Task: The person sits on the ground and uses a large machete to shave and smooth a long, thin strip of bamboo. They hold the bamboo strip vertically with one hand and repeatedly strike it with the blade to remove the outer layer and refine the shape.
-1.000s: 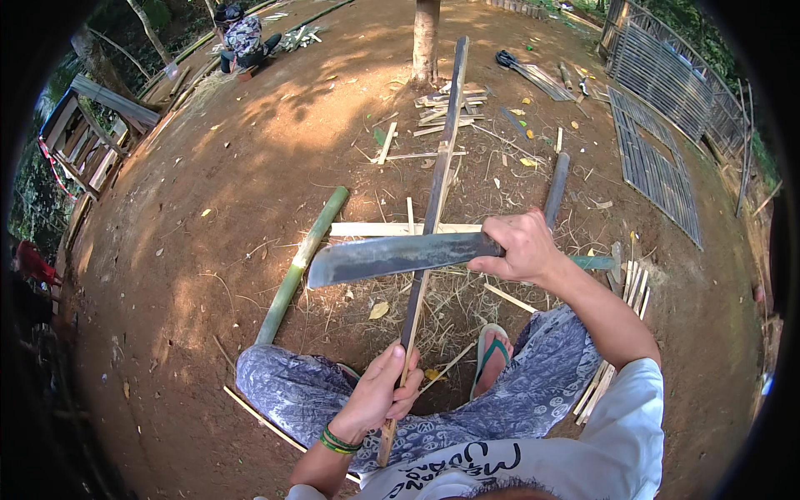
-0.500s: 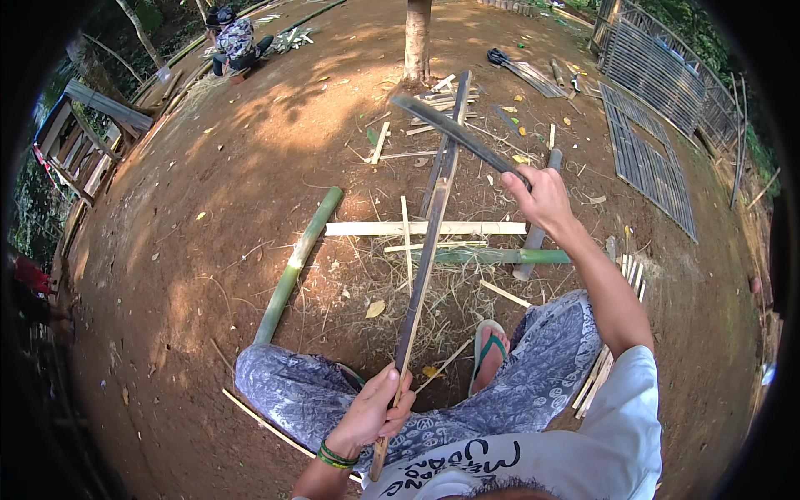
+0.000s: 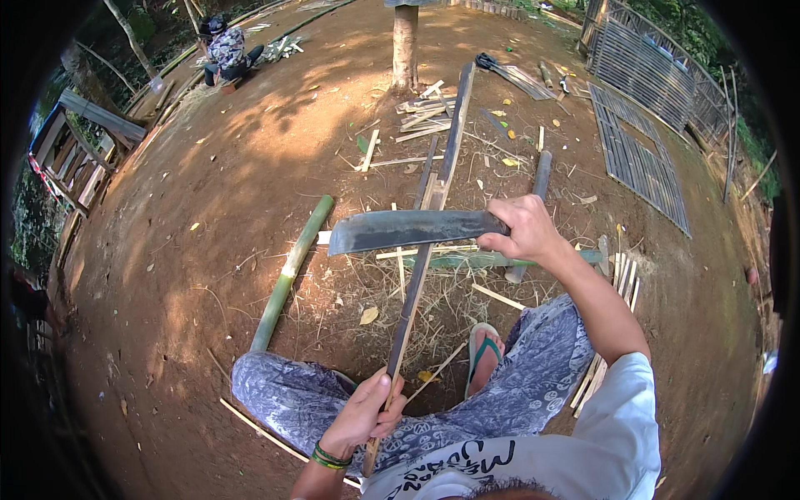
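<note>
My left hand (image 3: 367, 414) is closed round the near end of a long dark bamboo strip (image 3: 407, 317), close to my lap. The strip slants away from me toward the tree, with a pale cut patch partway along it. In my right hand (image 3: 527, 230) is the handle of a machete (image 3: 408, 231). Its broad dark blade points left and crosses over the strip just nearer than the pale patch. Whether the blade touches the strip I cannot tell. Behind the blade, a pale bamboo slat is mostly hidden.
A green bamboo pole (image 3: 292, 271) lies by my left knee; another green piece (image 3: 475, 261) lies crosswise ahead. Pale split sticks (image 3: 427, 117) are piled by the tree trunk (image 3: 405, 50). Slatted bamboo panels (image 3: 637, 150) are at the right. Another person (image 3: 227, 52) squats far left.
My right hand has come nearer and slightly left, swinging the machete down from its raised slant to lie level across the strip. My left hand keeps its hold, almost unmoved.
</note>
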Motion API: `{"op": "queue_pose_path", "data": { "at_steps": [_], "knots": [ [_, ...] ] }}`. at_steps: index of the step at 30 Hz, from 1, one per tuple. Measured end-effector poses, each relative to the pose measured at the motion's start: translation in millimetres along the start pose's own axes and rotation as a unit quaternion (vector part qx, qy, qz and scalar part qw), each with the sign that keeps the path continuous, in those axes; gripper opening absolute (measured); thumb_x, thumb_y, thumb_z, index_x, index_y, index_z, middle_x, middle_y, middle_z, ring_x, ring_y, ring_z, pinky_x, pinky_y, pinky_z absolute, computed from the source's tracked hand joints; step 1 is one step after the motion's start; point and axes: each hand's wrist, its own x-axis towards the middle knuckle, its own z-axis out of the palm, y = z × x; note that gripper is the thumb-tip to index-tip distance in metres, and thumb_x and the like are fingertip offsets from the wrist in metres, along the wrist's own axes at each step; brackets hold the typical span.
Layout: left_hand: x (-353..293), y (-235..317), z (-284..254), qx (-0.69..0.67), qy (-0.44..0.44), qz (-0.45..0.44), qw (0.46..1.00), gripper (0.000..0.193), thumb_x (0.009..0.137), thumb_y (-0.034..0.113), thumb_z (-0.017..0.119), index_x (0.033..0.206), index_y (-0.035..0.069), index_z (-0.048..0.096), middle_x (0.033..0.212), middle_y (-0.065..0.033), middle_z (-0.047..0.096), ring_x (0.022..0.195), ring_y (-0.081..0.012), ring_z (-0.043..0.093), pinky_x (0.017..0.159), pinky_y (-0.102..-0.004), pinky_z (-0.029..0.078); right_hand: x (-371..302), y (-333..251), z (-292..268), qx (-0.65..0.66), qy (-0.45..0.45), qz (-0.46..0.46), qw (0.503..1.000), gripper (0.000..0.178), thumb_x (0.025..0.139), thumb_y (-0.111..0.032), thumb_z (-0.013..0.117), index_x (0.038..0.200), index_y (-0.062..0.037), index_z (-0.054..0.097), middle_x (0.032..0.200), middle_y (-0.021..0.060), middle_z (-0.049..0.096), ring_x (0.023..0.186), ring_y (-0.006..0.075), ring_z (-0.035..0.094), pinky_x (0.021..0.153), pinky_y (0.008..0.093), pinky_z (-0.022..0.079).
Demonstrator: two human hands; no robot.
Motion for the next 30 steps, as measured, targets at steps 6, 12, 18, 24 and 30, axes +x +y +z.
{"op": "queue_pose_path", "data": {
  "at_steps": [6, 12, 18, 24, 30],
  "knots": [
    [-21, -21, -9, -0.008, -0.017, -0.049, 0.999, 0.034, 0.110, 0.041, 0.031, 0.097, 0.011, 0.041, 0.058, 0.0036, 0.033, 0.040, -0.0052, 0.029, 0.036, -0.0213, 0.026, 7, 40, -19, 0.012, 0.056, 0.223, 0.973, 0.060, 0.094, -0.056, 0.057, 0.071, -0.0014, 0.064, 0.049, 0.0163, 0.051, 0.046, 0.0313, 0.055, 0.051, 0.0443, 0.043],
    [-26, -23, -18, 0.012, -0.006, -0.040, 0.999, 0.037, 0.108, 0.044, 0.034, 0.098, 0.011, 0.043, 0.057, 0.0024, 0.032, 0.040, -0.0051, 0.027, 0.035, -0.0222, 0.022, 0, 39, -17, 0.006, 0.004, 0.168, 0.986, 0.065, 0.094, -0.059, 0.054, 0.075, 0.0011, 0.066, 0.053, 0.0150, 0.053, 0.049, 0.0310, 0.055, 0.053, 0.0442, 0.043],
    [-35, -43, -20, 0.156, 0.043, 0.053, 0.985, 0.036, 0.108, 0.042, 0.039, 0.103, 0.007, 0.048, 0.058, 0.0026, 0.035, 0.042, -0.0047, 0.030, 0.037, -0.0219, 0.025, -9, 65, -8, 0.232, 0.137, 0.415, 0.869, 0.065, 0.095, -0.063, 0.054, 0.073, -0.0033, 0.064, 0.053, 0.0007, 0.051, 0.047, 0.0111, 0.050, 0.047, 0.0319, 0.040],
    [37, -7, 3, 0.161, 0.126, 0.123, 0.971, 0.028, 0.111, 0.025, 0.033, 0.120, 0.005, 0.051, 0.068, 0.0025, 0.041, 0.046, -0.0036, 0.036, 0.040, -0.0204, 0.031, 7, -10, 6, 0.363, 0.077, 0.347, 0.861, 0.036, 0.089, -0.038, 0.076, 0.094, -0.0031, 0.069, 0.051, -0.0053, 0.048, 0.039, 0.0039, 0.043, 0.036, 0.0220, 0.032],
    [77, 11, 28, 0.181, 0.135, 0.180, 0.957, 0.032, 0.111, 0.028, 0.034, 0.126, 0.006, 0.052, 0.069, 0.0032, 0.041, 0.047, -0.0027, 0.036, 0.041, -0.0203, 0.030, 17, -72, 20, 0.299, -0.099, 0.302, 0.900, 0.037, 0.081, -0.040, 0.083, 0.087, -0.0044, 0.076, 0.055, -0.0079, 0.049, 0.051, 0.0033, 0.040, 0.046, 0.0274, 0.027]
  ]
}}
